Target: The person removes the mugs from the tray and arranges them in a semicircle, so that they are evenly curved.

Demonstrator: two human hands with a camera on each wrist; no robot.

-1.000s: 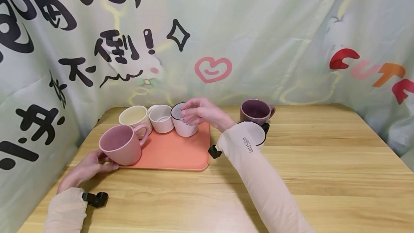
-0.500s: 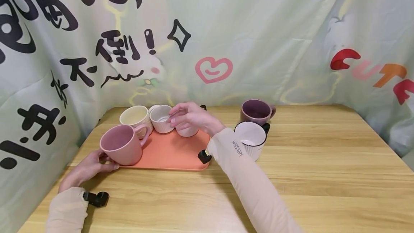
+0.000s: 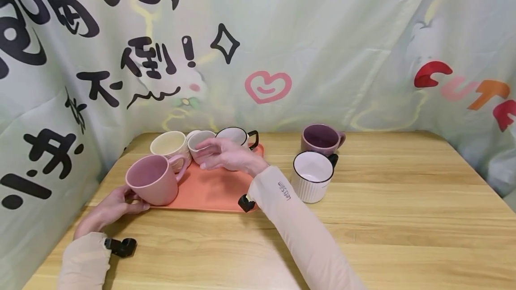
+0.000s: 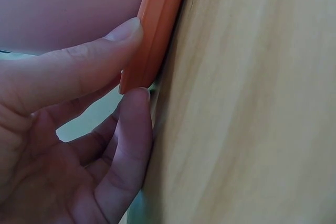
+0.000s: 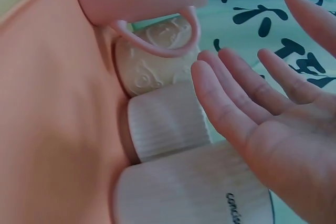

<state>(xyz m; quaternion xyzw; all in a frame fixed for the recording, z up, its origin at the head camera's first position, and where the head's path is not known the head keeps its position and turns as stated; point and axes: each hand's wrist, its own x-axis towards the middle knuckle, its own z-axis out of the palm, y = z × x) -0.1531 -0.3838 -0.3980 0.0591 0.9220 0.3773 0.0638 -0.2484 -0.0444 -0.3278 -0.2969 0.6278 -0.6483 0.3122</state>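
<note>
At the near left corner of the orange tray (image 3: 209,194), my left hand (image 3: 117,207) pinches the rim between thumb (image 4: 123,32) and fingers, below a pink mug (image 3: 151,180). My right hand (image 3: 231,155) hovers over the tray with fingers spread and nothing in them. Behind it stand a small white ribbed cup (image 3: 198,140) and a black-rimmed white mug (image 3: 234,134), both partly hidden. A cream embossed cup (image 5: 152,59) sits between the pink mug and the ribbed cup.
To the right of the tray, a purple mug (image 3: 321,139) stands behind another black-rimmed white mug (image 3: 312,178) on the wooden table (image 3: 403,200). A printed curtain (image 3: 322,57) rises along the table's back and left edges.
My right hand has moved left and slightly toward me, from over the black-rimmed mug on the tray to in front of the ribbed cup. The left hand keeps its place at the tray corner.
</note>
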